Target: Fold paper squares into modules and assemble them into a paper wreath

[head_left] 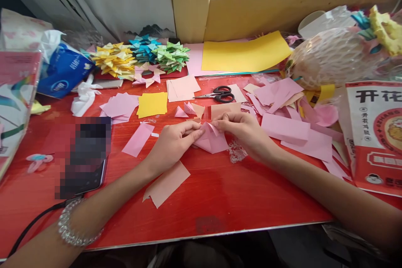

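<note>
Though a blurred patch covers the phone (82,157) at lower left, its bottom corner and a dark cable leading off it can still be made out. At the right edge a red-and-white packet (375,134) is cut off by the frame, and the netted bundle (333,56) at upper right is too glary to tell what it holds. Both forearms run out of the bottom of the frame; the left wrist wears a bead bracelet (70,228).

Near the middle of the red table (220,201) lies a pink paper (211,139), partly folded into points. The left hand (171,142) pinches its left edge with fingertips closed on it, and the right hand (243,130) pinches its upper right corner, thumb and forefinger closed on the fold. The paper sits directly between the two hands, touching both.

Scissors (220,94) lie just above the hands, shut. Piles of folded yellow, blue and green pieces (141,54) sit in the upper middle, loose on the table. A blue tissue pack (64,71) at upper left has white tissue spilling from it.
</note>
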`<state>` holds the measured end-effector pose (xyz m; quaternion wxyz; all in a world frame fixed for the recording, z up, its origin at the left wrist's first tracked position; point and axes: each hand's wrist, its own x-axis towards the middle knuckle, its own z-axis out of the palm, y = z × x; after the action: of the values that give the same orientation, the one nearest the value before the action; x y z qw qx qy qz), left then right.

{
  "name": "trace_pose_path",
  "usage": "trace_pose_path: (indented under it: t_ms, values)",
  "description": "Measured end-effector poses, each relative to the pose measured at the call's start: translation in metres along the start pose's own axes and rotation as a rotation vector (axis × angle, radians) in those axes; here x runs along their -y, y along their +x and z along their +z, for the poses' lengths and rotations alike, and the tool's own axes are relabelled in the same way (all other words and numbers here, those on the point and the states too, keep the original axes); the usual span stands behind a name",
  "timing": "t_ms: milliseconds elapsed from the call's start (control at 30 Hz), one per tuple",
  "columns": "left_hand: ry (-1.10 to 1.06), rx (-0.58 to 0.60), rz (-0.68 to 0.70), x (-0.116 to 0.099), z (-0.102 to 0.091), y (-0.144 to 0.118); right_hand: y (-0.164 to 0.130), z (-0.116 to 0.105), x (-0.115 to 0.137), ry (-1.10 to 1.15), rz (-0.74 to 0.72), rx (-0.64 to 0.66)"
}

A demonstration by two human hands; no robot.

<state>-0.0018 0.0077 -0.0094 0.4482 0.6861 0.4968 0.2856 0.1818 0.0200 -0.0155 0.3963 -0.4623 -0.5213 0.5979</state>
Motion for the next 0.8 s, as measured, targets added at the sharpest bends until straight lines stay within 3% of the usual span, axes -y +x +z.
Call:
trace_pose_path:
  t_ms: [267,500,800]
  values:
    - [-0.054,-0.009,0.019,-0.0001,-0.0016,0.0021,0.0008,-0.0011,0.0017,0.003,-0.097,0.05]
    - [-0.101,-0.007,-0.01,-0.0013,-0.0024,0.0018,-0.0005,-0.004,-0.0002,0.014,0.04,0.149]
    - [-0.106,0.008,-0.032,-0.0014,-0.0013,0.0022,0.0002,-0.0039,-0.0015,0.052,0.088,0.152]
